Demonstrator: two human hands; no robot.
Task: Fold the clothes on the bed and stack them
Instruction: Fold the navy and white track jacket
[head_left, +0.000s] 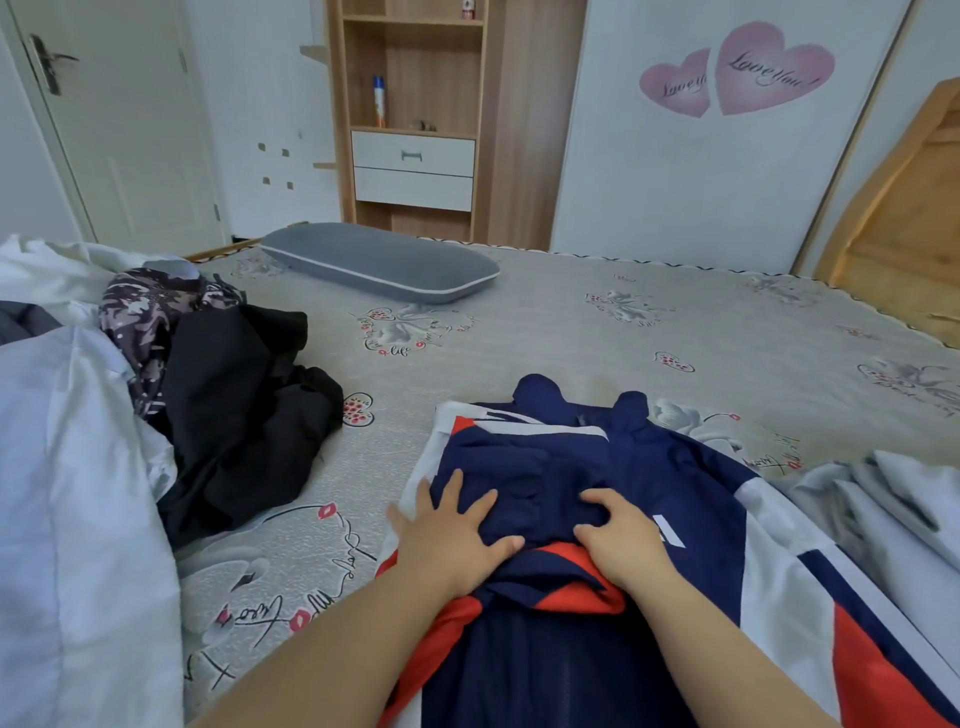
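Observation:
A navy, white and red jacket (675, 483) lies spread on the bed (571, 332) right in front of me, its two dark sleeves ends pointing away. My left hand (452, 535) lies flat on its navy cloth, fingers spread. My right hand (623, 535) sits beside it with fingers curled into a bunch of the same navy cloth. A heap of black clothing (234, 410) with a dark patterned piece (140, 317) lies to the left.
A white quilt (67, 493) fills the left edge, and pale grey cloth (883, 509) lies at the right. A grey pillow (379, 262) rests at the bed's far side. Behind stand a wooden shelf unit (415, 119) and a wooden headboard (904, 223).

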